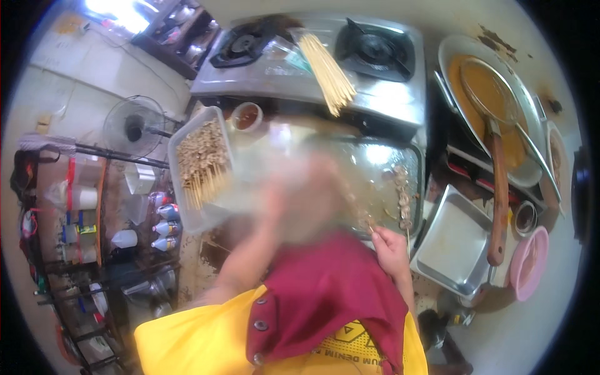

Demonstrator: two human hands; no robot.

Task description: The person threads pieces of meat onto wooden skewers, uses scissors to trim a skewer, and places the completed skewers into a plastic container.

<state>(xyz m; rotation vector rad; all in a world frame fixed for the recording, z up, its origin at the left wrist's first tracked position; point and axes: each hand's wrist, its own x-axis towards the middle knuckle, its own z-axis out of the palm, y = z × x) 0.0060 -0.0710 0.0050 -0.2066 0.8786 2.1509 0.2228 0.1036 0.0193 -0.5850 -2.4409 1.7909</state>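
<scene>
My right hand [391, 246] pinches one end of a meat skewer [362, 216] that slants up and left over a tray [418, 161]. A smeared patch in the middle of the picture hides the skewer's far part. My left hand [274, 194] reaches into that same blur, so its fingers and anything in them cannot be made out. Another meat skewer [403, 199] lies along the tray's right side. To the left, a translucent plastic tub [174, 176] holds many meat skewers [201, 159] packed together, their bare stick ends towards me.
Behind the tray stands a two-burner gas stove [281, 77] with a bundle of bamboo skewers [326, 70] on it. A small tub of sauce [247, 117] sits before it. At right are a wok [450, 49] with orange-brown sauce, a wood-handled strainer [498, 187], a steel pan [452, 239] and a pink basin [529, 265].
</scene>
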